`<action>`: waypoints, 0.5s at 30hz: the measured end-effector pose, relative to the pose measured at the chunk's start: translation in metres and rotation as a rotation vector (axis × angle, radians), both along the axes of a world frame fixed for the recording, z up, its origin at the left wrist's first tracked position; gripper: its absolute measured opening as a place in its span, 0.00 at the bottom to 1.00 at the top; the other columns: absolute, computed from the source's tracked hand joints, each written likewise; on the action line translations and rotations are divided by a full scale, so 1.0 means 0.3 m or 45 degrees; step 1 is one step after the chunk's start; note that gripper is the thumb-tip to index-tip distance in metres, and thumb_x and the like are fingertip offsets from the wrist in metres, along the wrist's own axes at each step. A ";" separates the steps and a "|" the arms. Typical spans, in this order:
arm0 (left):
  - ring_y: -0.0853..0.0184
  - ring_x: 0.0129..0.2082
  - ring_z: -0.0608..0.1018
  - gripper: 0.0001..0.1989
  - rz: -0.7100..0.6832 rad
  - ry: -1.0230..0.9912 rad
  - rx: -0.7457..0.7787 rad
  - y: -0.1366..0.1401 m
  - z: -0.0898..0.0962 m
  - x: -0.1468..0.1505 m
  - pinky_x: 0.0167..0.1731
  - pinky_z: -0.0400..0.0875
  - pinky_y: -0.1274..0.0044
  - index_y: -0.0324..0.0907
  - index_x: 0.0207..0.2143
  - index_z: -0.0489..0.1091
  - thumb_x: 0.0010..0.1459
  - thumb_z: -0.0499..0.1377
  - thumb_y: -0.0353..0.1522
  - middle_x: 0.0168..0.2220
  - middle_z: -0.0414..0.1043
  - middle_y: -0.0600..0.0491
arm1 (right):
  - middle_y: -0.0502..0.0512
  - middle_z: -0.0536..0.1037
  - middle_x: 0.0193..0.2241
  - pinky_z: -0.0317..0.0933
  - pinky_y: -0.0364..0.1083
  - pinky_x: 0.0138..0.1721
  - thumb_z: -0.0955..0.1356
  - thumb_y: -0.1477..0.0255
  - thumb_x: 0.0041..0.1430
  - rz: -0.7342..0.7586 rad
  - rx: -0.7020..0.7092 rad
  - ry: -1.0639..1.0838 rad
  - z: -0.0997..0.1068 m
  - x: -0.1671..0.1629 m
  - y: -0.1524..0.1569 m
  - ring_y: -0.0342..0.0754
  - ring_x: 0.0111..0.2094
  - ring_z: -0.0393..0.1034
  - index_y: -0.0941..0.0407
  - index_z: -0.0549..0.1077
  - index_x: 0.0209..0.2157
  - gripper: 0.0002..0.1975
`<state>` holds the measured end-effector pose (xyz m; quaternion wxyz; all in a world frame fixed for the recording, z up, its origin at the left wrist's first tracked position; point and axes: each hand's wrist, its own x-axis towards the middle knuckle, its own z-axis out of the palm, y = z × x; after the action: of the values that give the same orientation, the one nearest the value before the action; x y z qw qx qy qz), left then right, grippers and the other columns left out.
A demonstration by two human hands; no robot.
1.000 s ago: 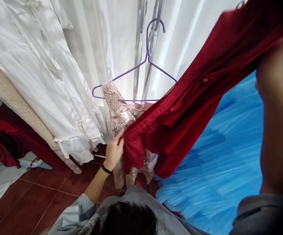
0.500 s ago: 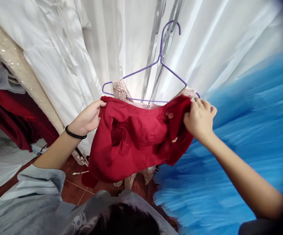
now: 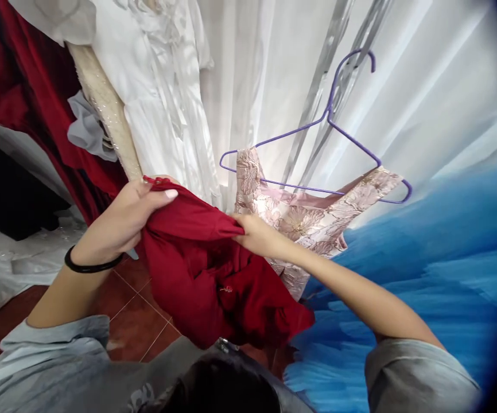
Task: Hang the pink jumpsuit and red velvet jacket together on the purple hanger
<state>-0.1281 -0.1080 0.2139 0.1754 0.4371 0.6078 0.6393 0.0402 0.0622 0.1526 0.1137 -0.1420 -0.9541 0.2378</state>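
Observation:
A dark red garment (image 3: 197,269) with small embroidered spots hangs between my hands, its lower part drooping in folds. My left hand (image 3: 132,212) pinches its upper left edge, thumb on top. Further right along the same edge, my right hand (image 3: 255,234) grips the cloth, the fingers partly hidden by the fabric. Just behind the right hand, a pink brocade dress (image 3: 298,221) with a flower pattern hangs by its straps on a purple hanger (image 3: 294,133). The forearm covers part of this dress.
White dresses (image 3: 158,97) and a beaded cream garment (image 3: 111,109) hang at the left, beside dark red clothes (image 3: 37,86). White curtains (image 3: 257,63) form the back. A blue ruffled fabric (image 3: 424,275) fills the right. Reddish floor tiles (image 3: 140,324) show below.
The red garment has moved left, away from the front of the pink dress, uncovering it. My right hand has come closer to my left. The view has turned to the left.

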 end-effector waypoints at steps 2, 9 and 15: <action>0.64 0.27 0.75 0.15 -0.059 0.461 -0.242 -0.011 -0.018 -0.070 0.25 0.69 0.77 0.42 0.29 0.74 0.38 0.70 0.37 0.27 0.75 0.53 | 0.58 0.79 0.35 0.62 0.44 0.41 0.62 0.82 0.52 0.043 -0.004 0.094 0.060 -0.045 0.035 0.51 0.39 0.74 0.60 0.72 0.35 0.11; 0.70 0.18 0.66 0.16 -0.241 0.473 -0.640 -0.058 -0.087 -0.224 0.19 0.62 0.79 0.42 0.16 0.70 0.46 0.67 0.42 0.18 0.68 0.56 | 0.64 0.78 0.45 0.62 0.46 0.44 0.66 0.74 0.56 0.072 0.168 0.096 0.094 -0.270 0.091 0.56 0.45 0.73 0.62 0.72 0.50 0.19; 0.60 0.31 0.77 0.15 0.197 0.445 -0.347 -0.064 -0.166 -0.319 0.32 0.71 0.75 0.40 0.30 0.78 0.47 0.66 0.43 0.30 0.78 0.51 | 0.59 0.80 0.39 0.64 0.40 0.37 0.74 0.66 0.50 0.384 0.221 -0.464 -0.025 -0.461 0.091 0.51 0.40 0.75 0.62 0.77 0.43 0.20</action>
<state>-0.2240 -0.1273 0.1642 0.0753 0.4656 0.7414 0.4774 -0.0982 0.0895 0.1451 -0.0852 -0.0281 -0.9861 0.1397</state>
